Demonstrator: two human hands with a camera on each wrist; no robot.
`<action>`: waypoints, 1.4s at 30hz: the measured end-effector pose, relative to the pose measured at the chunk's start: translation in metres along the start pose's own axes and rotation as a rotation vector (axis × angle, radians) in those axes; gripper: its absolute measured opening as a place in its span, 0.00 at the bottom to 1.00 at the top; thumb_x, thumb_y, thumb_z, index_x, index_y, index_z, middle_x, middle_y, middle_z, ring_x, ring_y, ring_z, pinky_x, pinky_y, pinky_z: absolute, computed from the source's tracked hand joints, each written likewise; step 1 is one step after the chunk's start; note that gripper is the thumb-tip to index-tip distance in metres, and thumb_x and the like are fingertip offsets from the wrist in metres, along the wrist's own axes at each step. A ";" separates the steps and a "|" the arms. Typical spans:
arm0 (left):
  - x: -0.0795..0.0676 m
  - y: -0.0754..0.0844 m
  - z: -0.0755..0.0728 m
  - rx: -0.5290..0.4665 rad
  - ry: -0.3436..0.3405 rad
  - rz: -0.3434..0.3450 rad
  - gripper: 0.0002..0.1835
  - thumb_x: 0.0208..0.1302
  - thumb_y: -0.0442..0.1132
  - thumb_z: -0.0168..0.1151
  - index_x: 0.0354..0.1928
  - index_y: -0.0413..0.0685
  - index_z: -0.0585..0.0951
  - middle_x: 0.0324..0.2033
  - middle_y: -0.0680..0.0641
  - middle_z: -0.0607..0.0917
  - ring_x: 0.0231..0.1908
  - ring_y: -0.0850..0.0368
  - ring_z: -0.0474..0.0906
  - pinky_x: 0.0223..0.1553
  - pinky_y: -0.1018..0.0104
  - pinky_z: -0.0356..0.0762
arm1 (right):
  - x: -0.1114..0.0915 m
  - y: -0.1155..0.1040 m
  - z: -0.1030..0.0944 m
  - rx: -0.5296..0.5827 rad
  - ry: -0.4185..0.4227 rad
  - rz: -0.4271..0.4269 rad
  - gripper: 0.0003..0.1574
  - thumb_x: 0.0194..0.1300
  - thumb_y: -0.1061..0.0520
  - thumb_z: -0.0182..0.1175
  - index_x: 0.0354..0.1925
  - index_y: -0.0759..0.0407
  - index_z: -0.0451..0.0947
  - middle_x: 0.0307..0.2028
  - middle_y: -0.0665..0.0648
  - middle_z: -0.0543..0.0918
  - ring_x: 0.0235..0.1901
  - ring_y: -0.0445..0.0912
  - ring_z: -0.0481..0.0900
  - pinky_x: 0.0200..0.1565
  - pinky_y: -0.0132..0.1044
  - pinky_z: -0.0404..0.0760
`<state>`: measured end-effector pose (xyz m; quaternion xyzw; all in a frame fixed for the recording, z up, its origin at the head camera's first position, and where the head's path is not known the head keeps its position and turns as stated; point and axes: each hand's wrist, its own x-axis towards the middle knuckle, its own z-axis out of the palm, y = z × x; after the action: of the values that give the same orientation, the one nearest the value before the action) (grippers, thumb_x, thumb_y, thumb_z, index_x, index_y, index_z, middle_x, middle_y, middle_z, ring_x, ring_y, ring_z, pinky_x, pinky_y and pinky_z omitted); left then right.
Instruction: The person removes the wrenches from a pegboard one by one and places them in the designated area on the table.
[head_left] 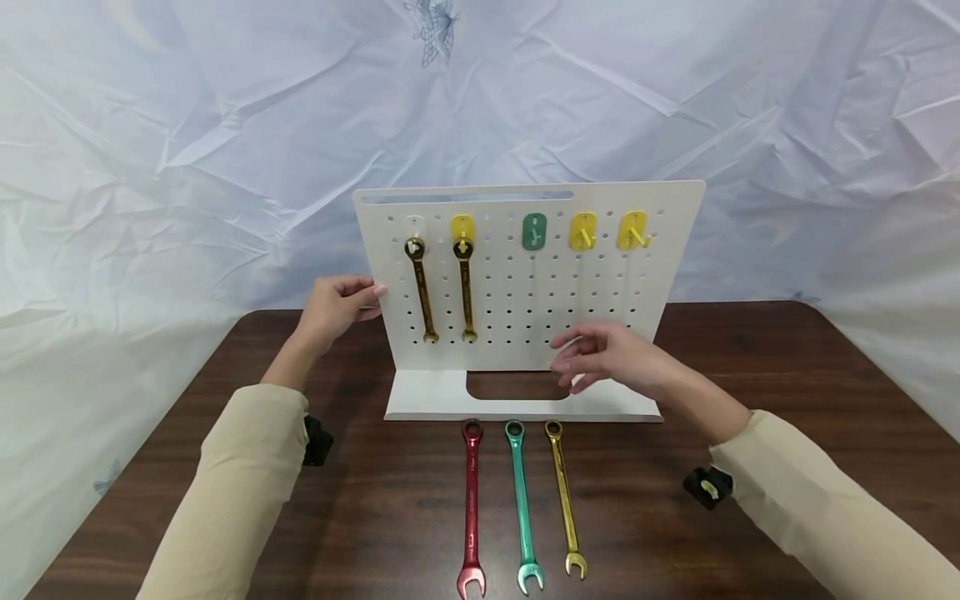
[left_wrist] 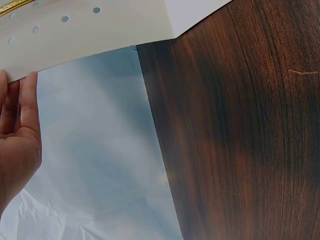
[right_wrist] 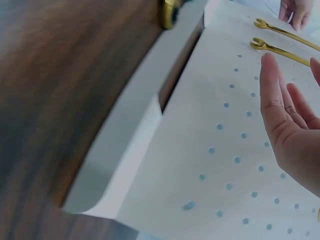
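Note:
A white pegboard (head_left: 517,354) stands upright on the table. My left hand (head_left: 337,304) grips its left edge, with the thumb at the front and the other fingers partly hidden behind. Two gold combination wrenches hang by their ring ends: one wrench (head_left: 423,292) on a white hook, the other (head_left: 467,292) on a yellow hook (head_left: 462,223). My right hand (head_left: 607,354) hovers before the board's lower right part, fingers loosely bent and holding nothing. In front of the base lie a red wrench (head_left: 472,500), a green wrench (head_left: 522,500) and a smaller gold wrench (head_left: 565,496), open ends towards me.
Farther right on the board are a green hook (head_left: 534,232) and two yellow hooks, one (head_left: 582,231) beside the other (head_left: 633,229). The board's base has a cut-out in its middle. Behind the dark wooden table (head_left: 720,358) hangs a pale, creased cloth (head_left: 300,125).

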<state>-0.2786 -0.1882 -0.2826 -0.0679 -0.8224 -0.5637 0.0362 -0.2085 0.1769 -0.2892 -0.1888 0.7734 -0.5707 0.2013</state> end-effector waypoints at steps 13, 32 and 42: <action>0.000 -0.001 0.000 -0.012 0.006 -0.001 0.19 0.62 0.40 0.60 0.48 0.30 0.77 0.39 0.40 0.80 0.33 0.62 0.77 0.41 0.69 0.82 | 0.035 -0.029 0.012 -0.028 0.044 -0.104 0.23 0.62 0.67 0.57 0.55 0.74 0.66 0.48 0.73 0.74 0.45 0.59 0.76 0.43 0.47 0.82; -0.001 0.000 0.000 0.002 0.002 -0.005 0.19 0.63 0.40 0.59 0.49 0.30 0.77 0.42 0.38 0.78 0.35 0.61 0.77 0.42 0.68 0.81 | 0.064 -0.051 0.030 0.044 0.080 -0.152 0.26 0.62 0.67 0.57 0.58 0.69 0.66 0.53 0.68 0.72 0.51 0.61 0.72 0.49 0.44 0.80; -0.001 0.001 0.000 0.009 0.000 -0.004 0.19 0.63 0.40 0.59 0.49 0.31 0.77 0.43 0.37 0.78 0.36 0.60 0.77 0.42 0.69 0.81 | 0.070 -0.062 0.038 0.040 0.089 -0.172 0.27 0.62 0.67 0.58 0.59 0.67 0.65 0.53 0.65 0.73 0.51 0.57 0.73 0.51 0.45 0.78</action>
<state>-0.2775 -0.1881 -0.2816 -0.0658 -0.8251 -0.5600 0.0356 -0.2442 0.0919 -0.2465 -0.2249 0.7511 -0.6089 0.1208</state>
